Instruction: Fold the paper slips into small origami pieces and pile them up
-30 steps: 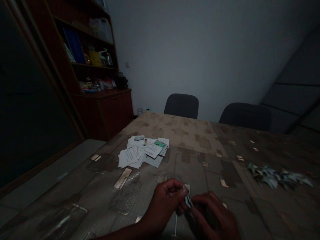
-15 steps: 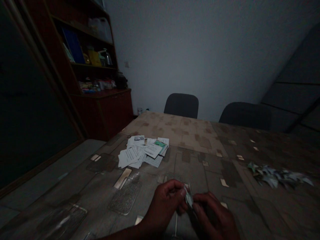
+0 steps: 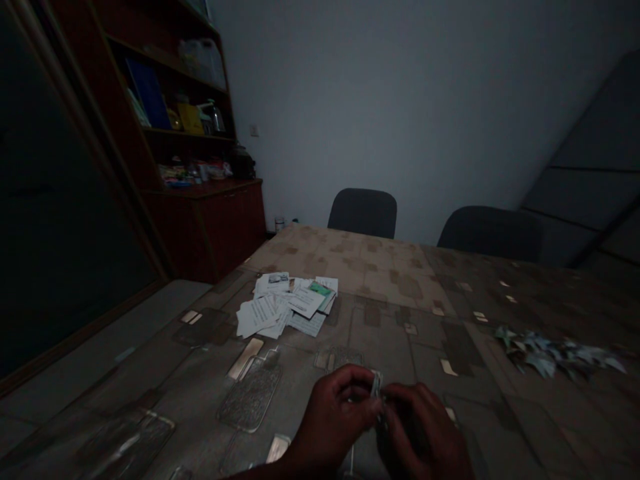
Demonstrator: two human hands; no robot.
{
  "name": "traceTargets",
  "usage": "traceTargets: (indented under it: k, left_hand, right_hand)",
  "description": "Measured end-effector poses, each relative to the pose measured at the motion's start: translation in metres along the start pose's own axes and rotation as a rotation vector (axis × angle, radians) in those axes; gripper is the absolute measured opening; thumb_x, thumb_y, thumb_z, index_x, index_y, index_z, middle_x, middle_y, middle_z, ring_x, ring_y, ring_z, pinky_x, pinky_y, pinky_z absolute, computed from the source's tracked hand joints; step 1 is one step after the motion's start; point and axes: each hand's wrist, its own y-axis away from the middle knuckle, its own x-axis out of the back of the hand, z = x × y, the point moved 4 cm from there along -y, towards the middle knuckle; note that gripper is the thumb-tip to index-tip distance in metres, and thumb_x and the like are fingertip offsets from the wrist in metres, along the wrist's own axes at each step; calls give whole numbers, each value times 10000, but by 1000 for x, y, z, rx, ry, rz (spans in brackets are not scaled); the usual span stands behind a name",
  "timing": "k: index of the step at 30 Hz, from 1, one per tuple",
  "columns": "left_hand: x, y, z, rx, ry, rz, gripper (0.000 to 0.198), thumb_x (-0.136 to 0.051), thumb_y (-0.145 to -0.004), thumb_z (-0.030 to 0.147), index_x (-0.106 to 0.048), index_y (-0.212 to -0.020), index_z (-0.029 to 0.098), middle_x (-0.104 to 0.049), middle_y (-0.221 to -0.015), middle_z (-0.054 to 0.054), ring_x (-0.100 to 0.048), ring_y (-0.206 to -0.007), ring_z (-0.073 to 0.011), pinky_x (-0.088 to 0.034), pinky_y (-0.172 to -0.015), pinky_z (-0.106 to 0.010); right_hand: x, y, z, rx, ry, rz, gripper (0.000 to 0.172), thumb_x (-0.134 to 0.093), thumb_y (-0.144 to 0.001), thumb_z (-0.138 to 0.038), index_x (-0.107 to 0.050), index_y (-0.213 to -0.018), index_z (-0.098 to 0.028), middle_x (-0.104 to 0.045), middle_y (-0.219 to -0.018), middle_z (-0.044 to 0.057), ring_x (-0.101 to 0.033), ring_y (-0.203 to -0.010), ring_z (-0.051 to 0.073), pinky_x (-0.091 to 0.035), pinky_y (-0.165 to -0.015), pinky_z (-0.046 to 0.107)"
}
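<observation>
Low in the dim head view, my left hand (image 3: 335,417) and my right hand (image 3: 425,433) meet just above the near edge of the table (image 3: 390,273). Both pinch a small folded piece of paper (image 3: 376,385) between their fingertips; only its pale top edge shows. A loose spread of white printed paper slips (image 3: 287,305) lies on the table ahead and to the left. At the right lies a heap of small folded paper pieces (image 3: 555,353), greenish and pale.
The table carries a brown patterned cloth. Two dark chairs (image 3: 363,211) (image 3: 493,233) stand at its far side against a grey wall. A red-brown shelf cabinet (image 3: 200,200) with books and bottles fills the left corner. The room is dim.
My hands have closed in tighter round the folded paper, which now shows less and stands more upright. The view has shifted slightly; the piles have not moved.
</observation>
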Motion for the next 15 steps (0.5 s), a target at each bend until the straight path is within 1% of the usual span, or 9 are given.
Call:
traceTargets:
  k: [3,8,11,13,15]
  left_hand:
    - [-1,-1,-1,2,-8,16,228,-774,-647,212,-668,-838,149,-651,-747,-31,-592,-704,-154,-460,-646,-249]
    - [-4,1,2,46,38,53,228,-779,-627,200,-657,-814,153,-630,-688,-12,-587,-650,-144,-467,-635,-254]
    - [-4,1,-1,44,69,54,246,-777,-622,179,-644,-827,151,-636,-688,-12,-598,-664,-148,-477,-642,-254]
    - [-3,0,-4,41,88,37,261,-779,-609,171,-635,-826,149,-648,-701,-24,-608,-683,-160,-489,-645,-262]
    - [-2,-1,-8,36,106,35,263,-773,-609,168,-633,-831,151,-659,-728,-36,-616,-702,-169,-497,-656,-271]
  right_hand:
    - [1,0,-1,-4,4,19,122,-543,-900,-230,-607,-1003,-222,-666,-753,22,-666,-667,191,-538,-583,283]
    - [1,-2,-1,0,34,31,153,-542,-877,-192,-588,-1019,-223,-653,-753,15,-657,-656,186,-532,-575,279]
    - [0,-3,-2,10,48,28,157,-545,-860,-182,-572,-1009,-223,-642,-746,11,-647,-656,188,-520,-577,288]
    - [-1,-3,-3,15,49,23,138,-550,-858,-189,-565,-991,-223,-633,-735,8,-636,-647,187,-509,-572,289]
    - [-1,-4,-3,1,40,20,84,-548,-872,-208,-567,-952,-225,-624,-721,5,-625,-634,185,-499,-566,289]
